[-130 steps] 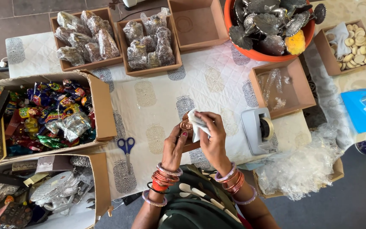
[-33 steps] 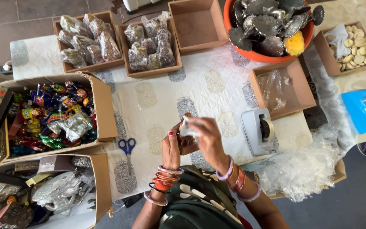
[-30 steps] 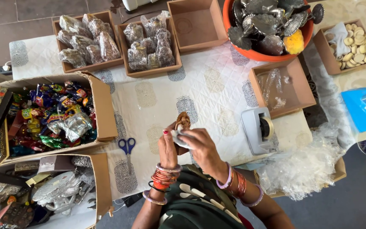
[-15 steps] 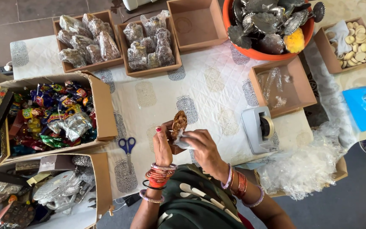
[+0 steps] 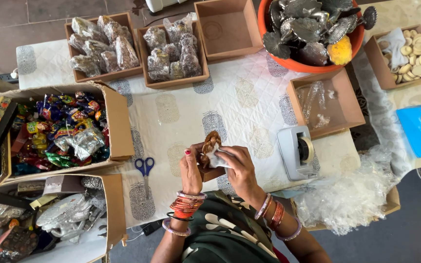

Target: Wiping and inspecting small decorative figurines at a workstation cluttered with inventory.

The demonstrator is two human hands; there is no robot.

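Looking down, I see two cardboard boxes at the upper left of the frame, one and its neighbour, both filled with clear-wrapped brownish bundles; beside them an empty box. An orange tub at upper right holds silver leaf-shaped pieces and a yellow tuft. A box at far right holds pale round discs, and another box below the tub holds clear plastic wrap. At left, a big carton is full of bright foil-wrapped sweets. Blue scissors and a grey tape dispenser lie on the quilted table. At lower centre, my left hand grips a small brown figure on its box, and my right hand pinches clear wrap against it
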